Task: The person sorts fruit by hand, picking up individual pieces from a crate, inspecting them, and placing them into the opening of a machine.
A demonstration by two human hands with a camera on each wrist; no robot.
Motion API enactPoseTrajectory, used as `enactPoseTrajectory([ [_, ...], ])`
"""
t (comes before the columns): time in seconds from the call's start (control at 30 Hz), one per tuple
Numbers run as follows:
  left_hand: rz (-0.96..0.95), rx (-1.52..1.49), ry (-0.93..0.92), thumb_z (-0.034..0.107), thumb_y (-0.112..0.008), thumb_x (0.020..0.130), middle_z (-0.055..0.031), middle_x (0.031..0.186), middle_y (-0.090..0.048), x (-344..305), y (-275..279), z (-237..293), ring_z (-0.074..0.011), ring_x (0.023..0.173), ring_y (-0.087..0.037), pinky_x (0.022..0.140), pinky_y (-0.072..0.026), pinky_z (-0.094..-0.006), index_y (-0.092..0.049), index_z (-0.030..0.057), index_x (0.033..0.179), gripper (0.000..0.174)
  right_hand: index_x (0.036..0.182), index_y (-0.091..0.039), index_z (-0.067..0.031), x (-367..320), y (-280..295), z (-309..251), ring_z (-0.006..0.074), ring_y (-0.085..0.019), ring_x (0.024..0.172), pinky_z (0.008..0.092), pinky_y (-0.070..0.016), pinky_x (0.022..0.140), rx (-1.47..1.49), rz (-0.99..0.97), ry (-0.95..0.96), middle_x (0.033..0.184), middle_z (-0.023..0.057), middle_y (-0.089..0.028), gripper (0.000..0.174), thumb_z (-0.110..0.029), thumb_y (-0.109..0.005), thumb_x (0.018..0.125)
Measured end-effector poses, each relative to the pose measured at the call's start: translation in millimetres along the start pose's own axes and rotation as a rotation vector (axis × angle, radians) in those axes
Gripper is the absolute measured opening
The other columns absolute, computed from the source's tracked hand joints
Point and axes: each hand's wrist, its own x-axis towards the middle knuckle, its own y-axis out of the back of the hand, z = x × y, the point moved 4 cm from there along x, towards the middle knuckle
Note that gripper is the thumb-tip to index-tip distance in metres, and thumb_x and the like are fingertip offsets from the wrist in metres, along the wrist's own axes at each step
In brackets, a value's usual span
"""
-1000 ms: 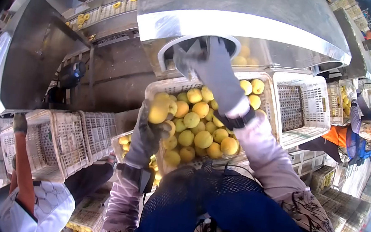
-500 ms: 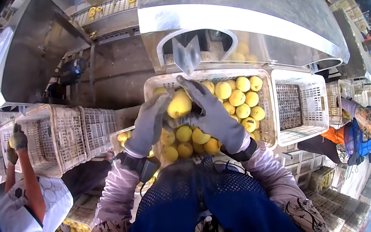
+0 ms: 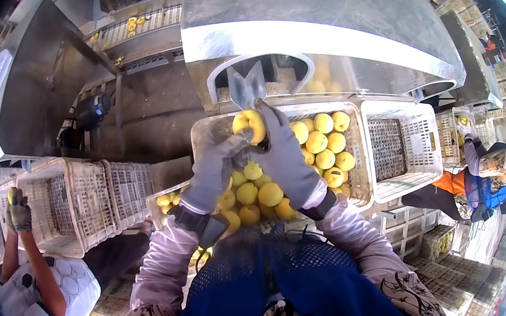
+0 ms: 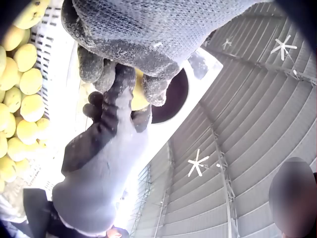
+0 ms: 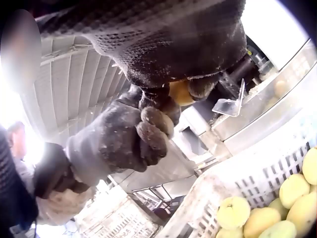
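Gripping one yellow fruit (image 3: pixel 249 122) two-handed: curled round near-left side with left grip (image 3: pixel 216 164), clasped along right side with right grip (image 3: pixel 285 157). Overlapping at near edge, so cannot tell exact contacts there. Well exposed on far-left face in head view; visible only as a sliver between grips in both wrist views.

Handling, by judgement: light, roundish, easy one-handed. Probably firm with slight give, likely to bruise under hard squeeze. Treat as delicate, not brittle. Maybe slick if juicy; should get decent friction from dusty gloves (image 4: pixel 163 39). Cannot tell ripeness or wetness.

Take hold round widest part, thumb against fingers, spread load, go easy. Avoid digging in with fingertips. Support one side throughout any hand-to-hand transfer.

Around: below and right of both grips, more fruit (image 3: pixel 316 142) in white crate (image 3: pixel 363 167). Just beyond grips, angled metal plate (image 3: pixel 247 86) at front of metal housing (image 3: pixel 326 6); mind edges, possibly sharp. Farther right of right grip, second crate (image 3: pixel 431 144). Watch for knocks on plate.
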Motion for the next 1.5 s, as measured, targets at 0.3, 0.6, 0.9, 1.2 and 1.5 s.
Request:
enactPoseTrajectory([
  [0.3,0.242,0.054,0.126,0.022,-0.072,0.097,-0.0109,0.128,-0.066,-11,47,-43,-0.0171,0.107,-0.070,0.087,-0.0570,-0.0325,-0.053,0.0038,0.145,0.055,0.134,-0.060,-0.0047,69,-18,50,0.0457,-0.063,0.111,0.0488,-0.0549,0.092,-0.184,0.257,0.041,0.124,0.0272,-0.060,0.066,-0.026,-0.087,0.077],
  [0.6,0.193,1.270,-0.032,0.024,-0.078,0.084,-0.0320,0.145,-0.047,2,71,-137,-0.0480,0.129,-0.053,0.110,-0.0446,-0.0493,-0.041,0.0063,0.154,0.081,0.129,-0.061,0.0017,116,-14,64,0.0455,-0.061,0.119,0.0489,-0.0528,0.097,-0.190,0.201,-0.114,0.132,0.0280,-0.060,0.058,-0.032,-0.079,0.086],
  [0.9,-0.053,1.500,0.098,0.018,-0.072,0.078,-0.0251,0.129,-0.055,25,61,-135,-0.0456,0.112,-0.060,0.094,-0.0507,-0.0514,-0.060,0.0109,0.124,0.048,0.155,-0.041,-0.0168,-35,-59,114,0.0394,-0.063,0.112,0.0470,-0.0526,0.092,-0.343,-0.399,-0.161,0.125,0.0234,-0.061,0.080,-0.026,-0.079,0.085],
  [1.2,-0.187,1.664,-0.017,0.015,-0.067,0.085,-0.0234,0.122,-0.057,27,37,-160,-0.0405,0.107,-0.064,0.090,-0.0536,-0.0507,-0.066,0.0102,0.115,0.031,0.124,-0.067,-0.0087,-55,-97,150,0.0334,-0.052,0.122,0.0453,-0.0477,0.093,-0.780,-0.593,0.178,0.132,0.0154,-0.056,0.055,-0.033,-0.077,0.077],
  [1.5,-0.171,1.298,0.032,0.017,-0.076,0.077,-0.0176,0.153,-0.050,2,47,-120,-0.0356,0.129,-0.060,0.103,-0.0517,-0.0421,-0.069,0.0095,0.128,0.052,0.135,-0.058,-0.0015,-63,-99,138,0.0420,-0.064,0.112,0.0473,-0.0540,0.095,-0.283,-0.595,-0.264,0.129,0.0251,-0.062,0.072,-0.040,-0.082,0.078],
])
